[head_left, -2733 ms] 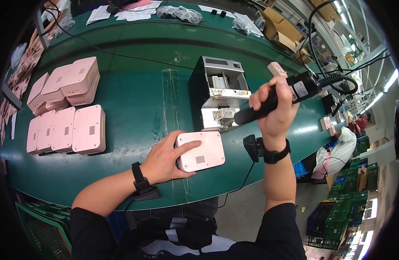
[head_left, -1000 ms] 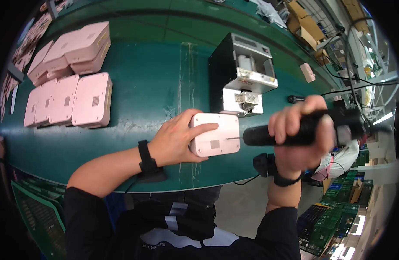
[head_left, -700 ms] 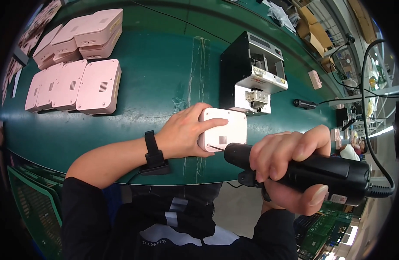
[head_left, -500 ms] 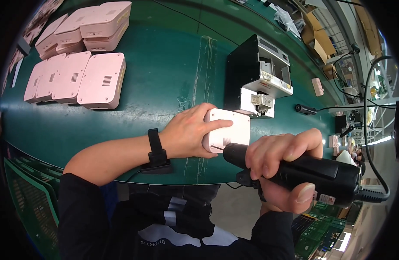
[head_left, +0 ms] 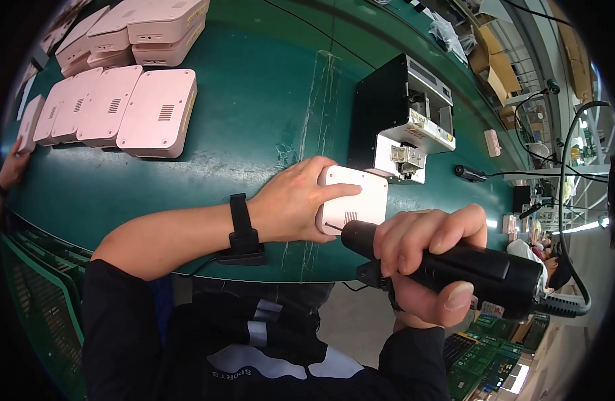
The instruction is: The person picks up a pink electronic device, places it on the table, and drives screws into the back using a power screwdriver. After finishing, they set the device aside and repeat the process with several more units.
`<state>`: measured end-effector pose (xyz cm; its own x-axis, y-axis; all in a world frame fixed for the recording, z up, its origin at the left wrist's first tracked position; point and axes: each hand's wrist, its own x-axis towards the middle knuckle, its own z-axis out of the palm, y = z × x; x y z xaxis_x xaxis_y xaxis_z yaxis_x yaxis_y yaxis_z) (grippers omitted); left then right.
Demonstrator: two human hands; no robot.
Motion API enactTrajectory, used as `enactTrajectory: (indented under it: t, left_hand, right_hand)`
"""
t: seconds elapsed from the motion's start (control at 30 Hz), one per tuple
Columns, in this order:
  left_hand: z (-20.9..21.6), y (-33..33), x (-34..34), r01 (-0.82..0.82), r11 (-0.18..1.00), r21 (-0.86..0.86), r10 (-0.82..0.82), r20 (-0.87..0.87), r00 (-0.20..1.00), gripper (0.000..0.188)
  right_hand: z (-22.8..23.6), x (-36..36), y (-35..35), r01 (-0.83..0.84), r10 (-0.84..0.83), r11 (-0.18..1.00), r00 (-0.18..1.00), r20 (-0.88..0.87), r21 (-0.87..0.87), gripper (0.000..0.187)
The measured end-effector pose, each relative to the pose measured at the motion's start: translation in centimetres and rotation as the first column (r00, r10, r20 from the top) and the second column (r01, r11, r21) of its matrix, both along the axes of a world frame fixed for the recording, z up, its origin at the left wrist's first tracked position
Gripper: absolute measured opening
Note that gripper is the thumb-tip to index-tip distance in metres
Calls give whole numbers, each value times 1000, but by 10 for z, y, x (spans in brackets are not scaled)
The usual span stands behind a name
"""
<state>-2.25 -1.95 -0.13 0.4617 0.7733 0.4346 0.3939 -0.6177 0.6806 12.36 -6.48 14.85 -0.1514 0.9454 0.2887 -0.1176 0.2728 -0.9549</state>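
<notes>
My left hand (head_left: 287, 200) grips a pale pink plastic case (head_left: 369, 199) on the green bench, its index finger stretched across the top and its thumb at the near side. The case has corner screw holes and a slotted vent patch. In my right hand (head_left: 431, 250) is a black corded electric screwdriver (head_left: 504, 274), held nearly level with the fingers wrapped round its body. Its thin bit reaches the near left corner hole of the case; whether a screw sits there is hidden.
A black-and-silver boxy machine (head_left: 381, 117) stands just beyond the case. More pale pink cases (head_left: 157, 113) lie in rows and stacks at the far left. A co-worker's hand (head_left: 13, 167) touches a case at the left edge. Another black tool (head_left: 469, 174) lies to the right.
A co-worker's hand with a pink case has come in at the left edge. My hands, the case and the screwdriver keep nearly the same pose; the view has shifted slightly.
</notes>
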Motion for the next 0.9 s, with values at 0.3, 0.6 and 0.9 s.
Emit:
enactTrajectory:
  t: [0.3, 0.6, 0.9]
  left_hand:
    - [29, -11, -10, 68, 983, -172, -70, -6, 998, 77]
    - [35, -23, -58, 542, 257, -800, 522, 587, 618, 71]
    - [34, 10, -61, 549, 230, -803, 648, 548, 530, 69]
  right_hand:
    - [43, 58, 7, 71, 41, 955, 931, -364, 289, 39]
    - [-38, 155, 39, 449, -415, 879, 886, -206, 160, 22]
    - [-70, 184, 37, 517, -469, 851, 825, -314, 89, 19]
